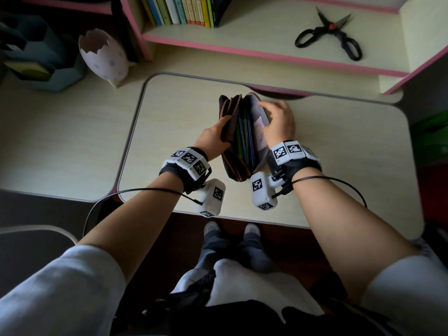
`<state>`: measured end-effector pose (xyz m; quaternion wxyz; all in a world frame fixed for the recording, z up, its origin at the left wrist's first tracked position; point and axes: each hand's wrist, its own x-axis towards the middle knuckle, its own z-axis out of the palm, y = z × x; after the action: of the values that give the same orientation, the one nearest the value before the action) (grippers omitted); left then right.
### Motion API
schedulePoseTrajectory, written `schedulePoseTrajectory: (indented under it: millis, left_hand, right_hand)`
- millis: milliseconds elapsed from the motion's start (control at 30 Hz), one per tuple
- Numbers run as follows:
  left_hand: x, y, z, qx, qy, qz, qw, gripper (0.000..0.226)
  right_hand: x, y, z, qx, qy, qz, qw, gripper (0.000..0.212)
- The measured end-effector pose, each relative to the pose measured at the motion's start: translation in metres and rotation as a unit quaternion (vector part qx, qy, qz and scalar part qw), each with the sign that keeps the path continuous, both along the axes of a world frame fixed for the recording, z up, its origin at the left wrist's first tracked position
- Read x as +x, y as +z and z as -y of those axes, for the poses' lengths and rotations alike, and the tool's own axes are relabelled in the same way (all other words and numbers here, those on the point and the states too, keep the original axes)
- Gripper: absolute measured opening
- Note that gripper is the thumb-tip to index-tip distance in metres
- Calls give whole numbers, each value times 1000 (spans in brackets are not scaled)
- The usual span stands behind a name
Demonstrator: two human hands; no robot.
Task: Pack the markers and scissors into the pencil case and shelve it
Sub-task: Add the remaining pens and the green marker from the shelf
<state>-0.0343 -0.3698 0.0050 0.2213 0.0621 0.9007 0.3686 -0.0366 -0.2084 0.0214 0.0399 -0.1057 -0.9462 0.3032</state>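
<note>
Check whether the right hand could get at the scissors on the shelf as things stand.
Probably yes, once it lets go. The right hand is holding the open case with the left hand. The scissors lie open on the shelf, to the right and beyond, with nothing in between.

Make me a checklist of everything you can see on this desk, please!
Surface: pale desk, mostly bare.
Job's things: case open on the desk, markers inside; scissors open on the shelf, not packed yet.
Clutter: eggshell cup and blue organiser at the back left.
Grippers: left hand and right hand hold the case's two sides apart.
Cables: a black cable runs from each wristband.
Surroundings: books on the shelf; floor and shoes below.
</note>
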Motion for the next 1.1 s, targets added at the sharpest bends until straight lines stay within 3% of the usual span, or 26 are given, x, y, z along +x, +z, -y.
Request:
schedulePoseTrajectory:
  millis: [267, 533, 667, 800, 900, 1000, 1100]
  left_hand:
    - [-8, 3, -1, -9, -6, -42, 999, 75]
    - [-16, 4, -6, 7, -27, -36, 999, 76]
    - [-20, 4, -11, 3, -60, -32, 998, 69]
    - [-22, 7, -21, -19, -100, -39, 994, 44]
    - [-21, 9, -23, -29, -133, -34, 990, 49]
    - [-21, 7, -20, -99, -147, -95, 980, 57]
    - [-24, 3, -17, -141, -124, -178, 966, 45]
  right_hand:
    - [7, -15, -13, 43, 45, 67, 996, 45]
    - [9, -13, -13, 133, 58, 17, 989, 16]
    - [11, -12, -15, 149, 96, -6, 984, 13]
    - [6, -13, -16, 154, 138, 7, 978, 19]
    - [3, -14, -12, 168, 149, 17, 974, 24]
    - [1, -12, -8, 155, 127, 29, 979, 28]
    - [2, -12, -4, 144, 113, 32, 983, 30]
